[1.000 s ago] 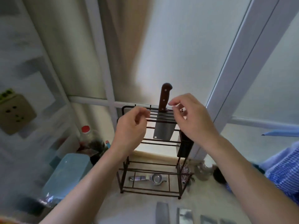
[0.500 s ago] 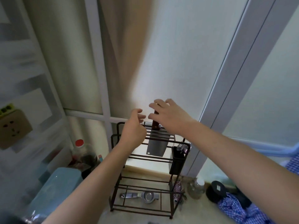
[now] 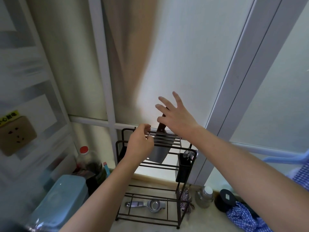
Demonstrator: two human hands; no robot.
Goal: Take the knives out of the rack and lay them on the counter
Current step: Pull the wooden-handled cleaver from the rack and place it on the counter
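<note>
A dark wire rack [image 3: 177, 213] stands on the pale counter [image 3: 200, 220] against the window. One cleaver sits in its top slots, its steel blade [image 3: 158, 154] hanging between the bars and its brown wooden handle [image 3: 161, 126] leaning left. My right hand [image 3: 175, 118] lies over the top of that handle with fingers spread wide; the thumb is hidden. My left hand [image 3: 138, 146] is curled at the rack's top bars just left of the cleaver, fingertips pinched on a bar.
A black utensil holder [image 3: 183, 169] hangs on the rack's right side and a metal squeezer [image 3: 147, 205] lies on its bottom shelf. A blue plastic box [image 3: 58, 203] and a red-capped bottle [image 3: 85, 158] stand left. A glass jar [image 3: 204, 196] and a checked cloth [image 3: 247, 218] sit right.
My right hand has risen over the cleaver handle and spread its fingers. The cleaver now leans instead of standing upright. The view has tilted upward.
</note>
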